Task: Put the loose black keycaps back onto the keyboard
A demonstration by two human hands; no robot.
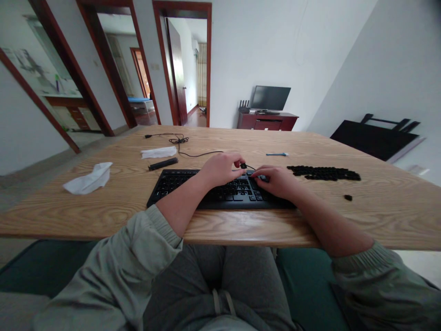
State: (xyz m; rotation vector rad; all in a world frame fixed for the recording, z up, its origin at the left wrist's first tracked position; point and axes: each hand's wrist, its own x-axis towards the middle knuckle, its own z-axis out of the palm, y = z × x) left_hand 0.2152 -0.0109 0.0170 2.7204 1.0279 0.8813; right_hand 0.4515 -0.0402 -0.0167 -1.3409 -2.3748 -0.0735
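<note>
A black keyboard (179, 186) lies on the wooden table (241, 220) in front of me. My left hand (220, 168) hovers over its upper middle, fingers pinched on a small black keycap (243, 165). My right hand (277, 180) rests on the keyboard's right part, fingers curled down and pressed on the keys. Several loose black keycaps (324, 173) lie in a pile to the right of the keyboard. One single keycap (347, 197) sits apart, nearer to me.
Two crumpled white tissues (90, 179) (158, 152), a black stick-shaped object (163, 163), a black cable (182, 140) and a blue pen (276, 154) lie on the table. Beyond it stand a TV (270, 98) on a cabinet, a folded black table (374, 138) and open doorways.
</note>
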